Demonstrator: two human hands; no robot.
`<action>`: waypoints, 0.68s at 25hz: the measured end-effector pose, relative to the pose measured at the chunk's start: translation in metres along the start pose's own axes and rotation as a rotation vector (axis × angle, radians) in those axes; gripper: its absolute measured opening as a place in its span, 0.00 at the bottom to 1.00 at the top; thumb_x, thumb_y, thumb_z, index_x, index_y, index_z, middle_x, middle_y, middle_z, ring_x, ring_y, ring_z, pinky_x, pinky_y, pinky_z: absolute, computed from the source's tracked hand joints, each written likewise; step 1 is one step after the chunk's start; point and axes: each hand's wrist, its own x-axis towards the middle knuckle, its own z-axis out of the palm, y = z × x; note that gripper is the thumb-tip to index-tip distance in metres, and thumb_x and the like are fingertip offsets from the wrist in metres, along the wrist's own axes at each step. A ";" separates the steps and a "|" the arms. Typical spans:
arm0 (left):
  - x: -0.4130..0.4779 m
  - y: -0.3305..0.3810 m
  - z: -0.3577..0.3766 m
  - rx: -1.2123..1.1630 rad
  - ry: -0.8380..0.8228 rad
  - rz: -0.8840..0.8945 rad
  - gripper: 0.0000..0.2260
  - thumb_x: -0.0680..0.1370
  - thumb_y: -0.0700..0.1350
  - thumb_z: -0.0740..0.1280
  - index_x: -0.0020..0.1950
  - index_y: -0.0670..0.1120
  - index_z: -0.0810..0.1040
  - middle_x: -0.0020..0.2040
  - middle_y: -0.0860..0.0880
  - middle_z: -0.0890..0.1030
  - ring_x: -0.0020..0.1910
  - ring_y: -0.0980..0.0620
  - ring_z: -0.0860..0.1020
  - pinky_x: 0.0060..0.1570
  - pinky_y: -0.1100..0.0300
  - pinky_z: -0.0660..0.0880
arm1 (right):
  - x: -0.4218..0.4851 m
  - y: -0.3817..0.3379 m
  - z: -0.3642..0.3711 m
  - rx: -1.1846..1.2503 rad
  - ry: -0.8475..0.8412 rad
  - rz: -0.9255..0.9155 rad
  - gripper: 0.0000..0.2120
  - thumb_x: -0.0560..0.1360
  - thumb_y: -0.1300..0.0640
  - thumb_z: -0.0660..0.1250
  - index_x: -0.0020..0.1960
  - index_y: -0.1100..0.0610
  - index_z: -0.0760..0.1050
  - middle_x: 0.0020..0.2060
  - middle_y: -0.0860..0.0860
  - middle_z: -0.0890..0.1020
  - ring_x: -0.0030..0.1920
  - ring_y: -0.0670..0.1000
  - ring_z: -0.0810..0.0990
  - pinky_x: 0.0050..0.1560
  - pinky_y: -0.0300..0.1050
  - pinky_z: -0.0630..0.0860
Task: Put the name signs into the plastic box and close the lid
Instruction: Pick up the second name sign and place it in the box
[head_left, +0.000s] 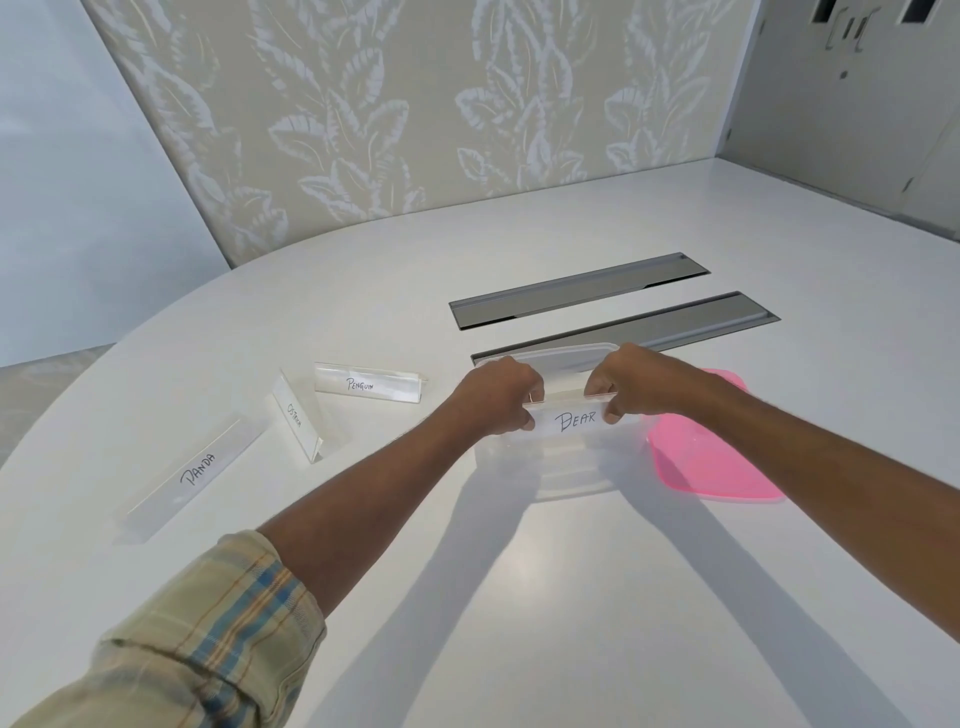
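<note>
- Clear acrylic forms the BEAR sign (571, 418), pinched at its two ends: the left hand (501, 397) closes on the 9 o'clock end, the right hand (631, 382) on the 3 o'clock end, fingertips curled over the top edge.
- It hangs over the open plastic box (545, 467), whose see-through walls sit at about 1 o'clock from the table's near middle; whether its base already touches inside, I cannot tell.
- Its long axis runs 9 to 3 o'clock, roughly along the box's longer side, and the lettered face looks back toward 6 o'clock, upright.
- Likely trouble: the sign looks close to the box's inner length, so a slight yaw could leave one end perched on the rim and the lid would not seat later.
- Letting go unevenly could tip it flat or knock the light box toward the pink lid (711, 447), which lies just beside it at 3 o'clock.
- Clear walls against a white table (519, 597) make the rim hard to judge.
- Three signs wait at 9 to 10 o'clock: PENGUIN sign (366, 385), OSTRICH sign (297, 418) and PANDA sign (195, 470), each pointing a different way; careless packing now may leave them no room.
</note>
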 end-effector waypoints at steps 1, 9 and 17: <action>0.001 0.001 0.002 0.003 -0.017 -0.002 0.18 0.75 0.47 0.78 0.64 0.50 0.82 0.60 0.50 0.83 0.63 0.48 0.78 0.49 0.57 0.71 | 0.001 -0.002 0.001 -0.018 -0.020 -0.006 0.22 0.69 0.61 0.82 0.62 0.57 0.85 0.54 0.53 0.88 0.52 0.53 0.84 0.50 0.45 0.79; 0.007 0.003 0.016 0.080 -0.119 0.009 0.14 0.76 0.43 0.76 0.61 0.50 0.84 0.60 0.48 0.83 0.61 0.45 0.80 0.54 0.50 0.81 | 0.012 -0.010 0.015 -0.081 -0.131 -0.034 0.19 0.71 0.63 0.80 0.61 0.58 0.85 0.54 0.54 0.88 0.55 0.54 0.85 0.57 0.47 0.82; 0.013 -0.001 0.021 0.076 -0.179 0.014 0.11 0.74 0.41 0.76 0.55 0.51 0.85 0.55 0.49 0.85 0.57 0.47 0.82 0.51 0.52 0.82 | 0.020 -0.011 0.021 -0.092 -0.162 -0.036 0.19 0.66 0.62 0.83 0.57 0.56 0.86 0.49 0.52 0.88 0.50 0.53 0.85 0.53 0.48 0.83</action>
